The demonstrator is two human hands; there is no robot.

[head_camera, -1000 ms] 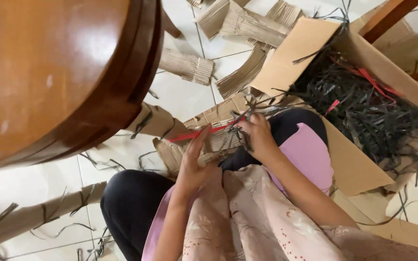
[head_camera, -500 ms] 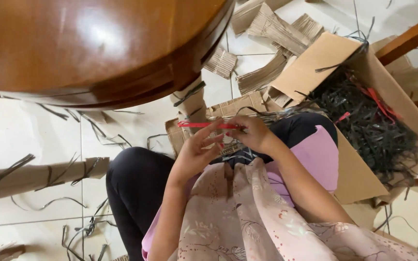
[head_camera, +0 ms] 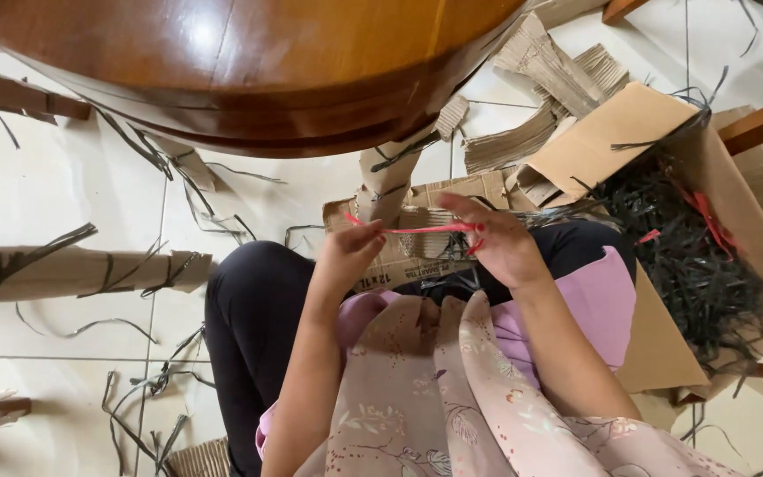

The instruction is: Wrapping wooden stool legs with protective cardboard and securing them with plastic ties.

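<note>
A thin red strip (head_camera: pixel 417 230) is stretched level between my two hands, above my lap. My left hand (head_camera: pixel 346 256) pinches its left end, and my right hand (head_camera: pixel 492 238) grips its right end, where a short red tail sticks out. Just beyond the strip lies a flat piece of corrugated cardboard (head_camera: pixel 426 208) across my knees. I sit on the floor in black trousers with a pink and floral cloth over my legs.
A round brown wooden table (head_camera: pixel 249 71) overhangs the top. An open cardboard box (head_camera: pixel 664 353) full of black strips, with a few red ones, stands at the right. Cardboard rolls (head_camera: pixel 72 269) and loose black strips litter the white tiles; corrugated pieces (head_camera: pixel 540 97) lie beyond.
My hands have lifted and drawn the red strip taut and level between them. The view has shifted, so the table now fills the top.
</note>
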